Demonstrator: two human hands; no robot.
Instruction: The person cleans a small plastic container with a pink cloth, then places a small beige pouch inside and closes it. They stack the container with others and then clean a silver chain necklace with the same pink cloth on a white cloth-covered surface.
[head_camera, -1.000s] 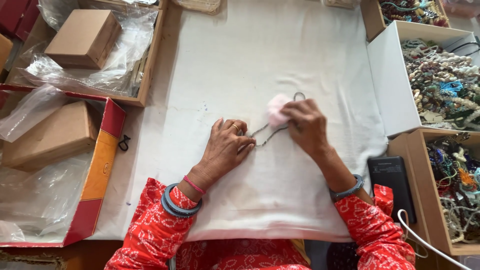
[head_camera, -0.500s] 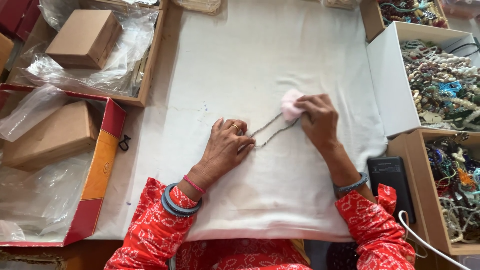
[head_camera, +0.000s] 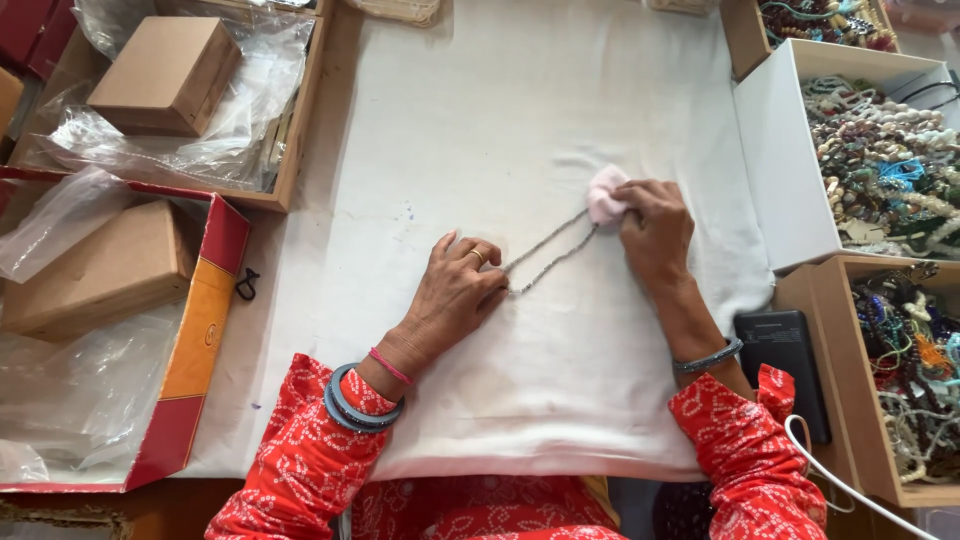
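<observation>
We are at a jewellery craft workbench. Right of our right hand (head_camera: 655, 235), open boxes brim with bead strings: a white box (head_camera: 790, 170) and a brown box (head_camera: 835, 370). Left of our left hand (head_camera: 455, 290), small cardboard boxes (head_camera: 165, 75) sit among clear plastic bags (head_camera: 85, 390). A white cloth (head_camera: 500, 110) covers the table.
</observation>
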